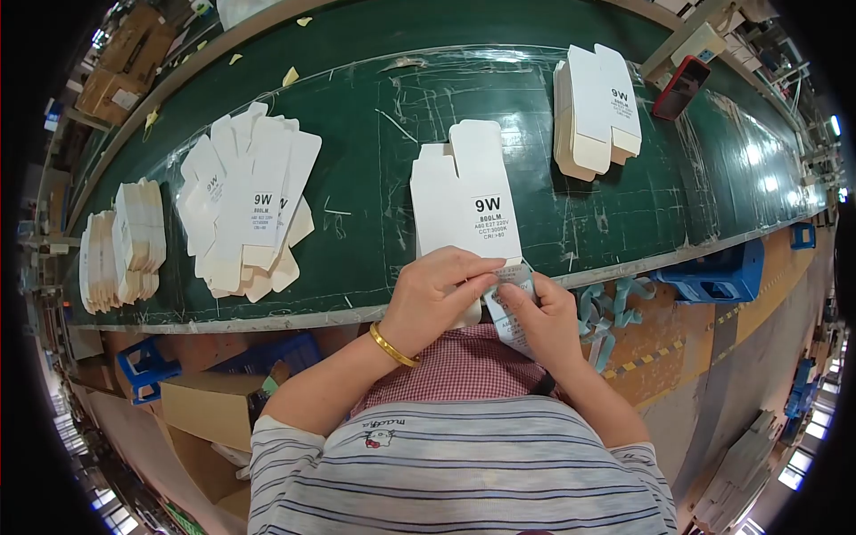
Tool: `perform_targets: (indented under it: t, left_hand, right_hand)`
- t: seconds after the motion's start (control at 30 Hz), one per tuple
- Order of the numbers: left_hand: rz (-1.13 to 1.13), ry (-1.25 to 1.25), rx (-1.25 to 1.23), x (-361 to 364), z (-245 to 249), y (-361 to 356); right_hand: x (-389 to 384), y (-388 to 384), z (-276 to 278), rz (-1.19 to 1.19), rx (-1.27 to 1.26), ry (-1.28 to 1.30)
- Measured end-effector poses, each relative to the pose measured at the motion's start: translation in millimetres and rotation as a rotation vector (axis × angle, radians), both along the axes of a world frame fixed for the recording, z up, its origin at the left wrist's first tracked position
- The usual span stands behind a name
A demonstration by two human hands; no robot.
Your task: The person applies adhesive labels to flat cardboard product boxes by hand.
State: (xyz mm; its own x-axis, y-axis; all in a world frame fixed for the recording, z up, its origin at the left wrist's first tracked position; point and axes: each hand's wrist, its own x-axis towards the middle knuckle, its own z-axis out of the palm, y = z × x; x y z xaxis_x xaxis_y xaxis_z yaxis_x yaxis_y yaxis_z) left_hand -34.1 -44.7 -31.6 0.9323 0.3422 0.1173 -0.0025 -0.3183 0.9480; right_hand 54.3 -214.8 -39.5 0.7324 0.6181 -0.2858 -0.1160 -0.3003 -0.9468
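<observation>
A flat white carton (pixel 459 201) printed "9W" lies on the green bench right in front of me, its lower end partly covered by my hands. My right hand (pixel 548 325) grips a pale strip of labels (pixel 511 328) near the bench edge, thumb pressed on top. My left hand (pixel 435 290), with a gold bracelet (pixel 392 346) at the wrist, is closed with thumb and forefinger together at the upper end of that strip. Whether a loosened label is between those fingertips is too small to make out.
Flat cartons lie in a fanned pile (pixel 245 205) to the left, with upright bundles (pixel 138 241) farther left. Another carton stack (pixel 596 111) stands back right beside a red phone (pixel 680 87). Backing strip (pixel 611 312) hangs in curls below the bench edge, near a blue stool (pixel 718 276).
</observation>
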Motion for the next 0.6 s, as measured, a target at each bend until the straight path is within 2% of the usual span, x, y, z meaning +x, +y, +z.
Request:
perform_targets:
  t: [0.07,0.17,0.33,0.43,0.6]
  left_hand:
    - [0.023,-0.039,0.099,4.5,-4.8,2.5]
    - [0.039,-0.046,0.221,10.5,-6.9,8.7]
    - [0.09,-0.086,0.281,13.0,-15.5,24.4]
    - [0.0,-0.153,0.498,7.5,-25.0,37.1]
    - [-0.148,-0.193,0.574,12.1,-27.2,41.6]
  right_hand:
    - [1.7,3.9,4.8,-0.007,-0.017,0.123]
    - [3.4,4.7,0.7,0.028,-0.043,0.1]
    - [13.7,19.1,-0.8,-0.129,0.006,0.423]
    - [24.5,23.1,-2.5,-0.156,-0.007,0.55]
    - [32.2,32.2,-0.7,-0.209,-0.034,0.627]
